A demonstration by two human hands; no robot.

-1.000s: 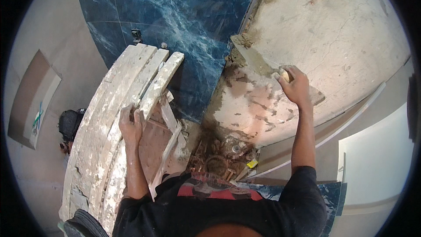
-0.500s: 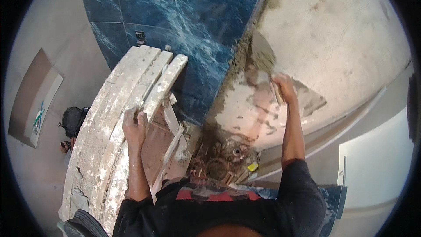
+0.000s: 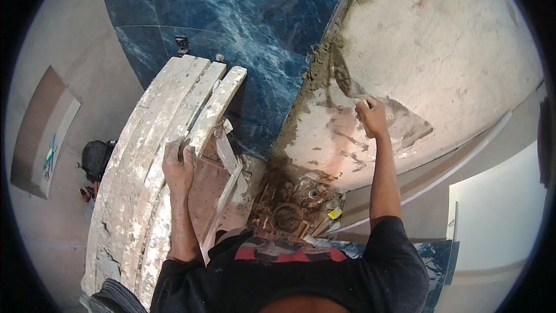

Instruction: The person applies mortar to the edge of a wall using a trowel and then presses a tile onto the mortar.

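A steel trowel (image 3: 347, 86), its blade pressed flat to the grey wall plaster (image 3: 370, 139), is gripped by its handle in the clenched right hand (image 3: 372, 117), the blade reaching up and left of the knuckles. The tool looks stiff and light; the wet mortar heavy and prone to slump, so the handle is the place to hold. Blue marbled tiles (image 3: 231, 23) lie left of it. The left hand (image 3: 176, 168) clasps a mortar-caked plank edge (image 3: 197, 127).

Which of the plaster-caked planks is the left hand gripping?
The left hand grips the rightmost plank, at the stack's edge beside the blue marble tiles.
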